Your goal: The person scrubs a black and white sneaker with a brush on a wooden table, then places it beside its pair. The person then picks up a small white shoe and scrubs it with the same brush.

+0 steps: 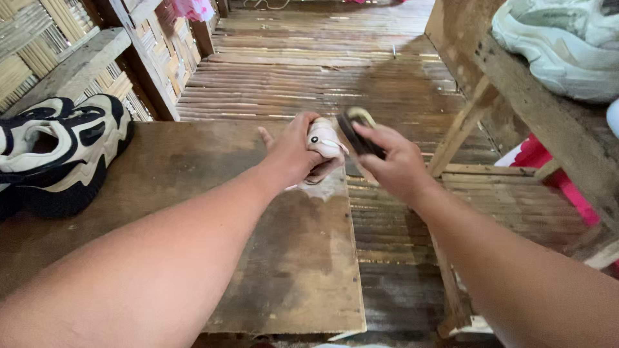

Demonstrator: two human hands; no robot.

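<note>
A floor (309,71) of narrow bamboo slats runs away from the viewer, streaked with daylight toward the far end. On the left stands a woven bamboo wall (26,45) with timber framing, and a worn, stained wooden surface (193,212) fills the foreground. A rough wooden shelf (548,122) on slanted braces stands at the right.

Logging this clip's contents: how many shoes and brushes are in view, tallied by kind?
Black-and-cream sneakers: 1, on the wooden table at left
White sneakers: 1, on the wooden shelf at right
Small pale shoes: 1, gripped by the left hand, at
Dark brushes: 1, gripped by the right hand, at
Total: 4
</note>
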